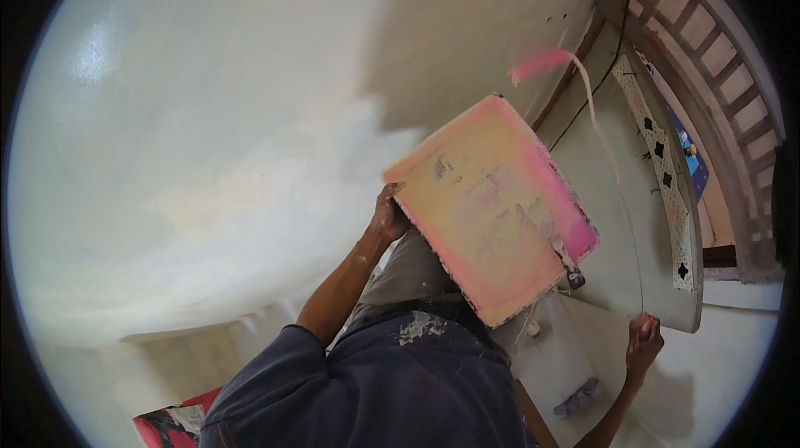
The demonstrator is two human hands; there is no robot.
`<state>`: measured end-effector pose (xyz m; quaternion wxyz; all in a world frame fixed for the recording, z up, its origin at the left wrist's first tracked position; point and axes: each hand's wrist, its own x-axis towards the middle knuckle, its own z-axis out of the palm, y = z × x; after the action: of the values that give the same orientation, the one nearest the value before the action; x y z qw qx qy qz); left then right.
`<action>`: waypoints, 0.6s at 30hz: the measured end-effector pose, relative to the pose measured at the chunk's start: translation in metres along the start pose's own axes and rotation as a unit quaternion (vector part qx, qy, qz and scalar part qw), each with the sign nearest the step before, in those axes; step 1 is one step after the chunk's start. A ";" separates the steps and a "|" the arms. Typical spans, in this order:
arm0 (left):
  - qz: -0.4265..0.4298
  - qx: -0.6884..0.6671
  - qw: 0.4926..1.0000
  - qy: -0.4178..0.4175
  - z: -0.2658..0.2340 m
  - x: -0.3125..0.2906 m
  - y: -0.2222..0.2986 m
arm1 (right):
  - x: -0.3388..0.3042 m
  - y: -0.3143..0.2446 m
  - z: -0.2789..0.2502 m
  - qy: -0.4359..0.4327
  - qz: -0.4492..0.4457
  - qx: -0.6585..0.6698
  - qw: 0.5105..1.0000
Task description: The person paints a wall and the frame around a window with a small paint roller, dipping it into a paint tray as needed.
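Paint roller (pixel 542 67), apparently mid-painting, was clenched in right hand (pixel 643 343), left hand (pixel 389 214) pinching tray (pixel 496 219); next move seemingly needed steady reach.

The tray (pixel 475 223) hides part of the left hand (pixel 389 213); the right hand (pixel 643 344) covers much of the red handle (pixel 649 324). The lower edge cuts off the right forearm (pixel 614 410). A grey bundle (pixel 577 399) is too blurred to identify.

carrier: shallow tray (pixel 475 223) | on it: pink paint (pixel 580 233), dark-handled tool (pixel 572 271) at right edge
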<state>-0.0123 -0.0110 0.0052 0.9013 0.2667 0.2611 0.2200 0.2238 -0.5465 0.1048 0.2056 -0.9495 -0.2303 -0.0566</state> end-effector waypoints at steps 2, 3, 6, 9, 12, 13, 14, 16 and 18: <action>-0.007 0.022 1.000 0.005 0.001 0.000 -0.005 | -0.020 -0.009 -0.026 -0.046 0.028 0.020 0.998; -0.032 0.016 0.999 0.006 0.013 -0.002 -0.005 | -0.033 -0.008 -0.035 -0.039 0.037 0.007 0.999; -0.031 -0.041 0.999 -0.006 0.017 -0.008 -0.004 | -0.053 -0.050 -0.056 -0.074 0.056 -0.029 0.995; -0.024 -0.046 0.998 -0.045 0.012 -0.008 -0.004 | -0.067 -0.073 -0.060 -0.089 0.041 -0.070 0.993; -0.020 -0.038 0.998 -0.042 0.010 -0.006 -0.006 | -0.076 -0.077 -0.055 -0.097 0.027 -0.114 0.988; -0.018 -0.033 0.998 -0.040 0.010 -0.006 -0.006 | -0.075 -0.087 -0.053 -0.103 0.030 -0.101 0.989; -0.014 -0.035 0.999 -0.038 0.010 -0.006 -0.007 | -0.073 -0.096 -0.051 -0.109 0.033 -0.089 0.989; -0.004 -0.038 0.999 -0.033 0.015 -0.010 -0.006 | -0.070 -0.108 -0.048 -0.134 0.017 -0.088 0.987; 0.005 -0.027 0.999 -0.039 0.010 -0.010 -0.006 | -0.067 -0.115 -0.044 -0.147 -0.012 -0.107 0.983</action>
<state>-0.0125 -0.0244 0.0123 0.9167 0.2515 0.2185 0.2207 0.1108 -0.4994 0.1727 0.0657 -0.9612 -0.2618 0.0573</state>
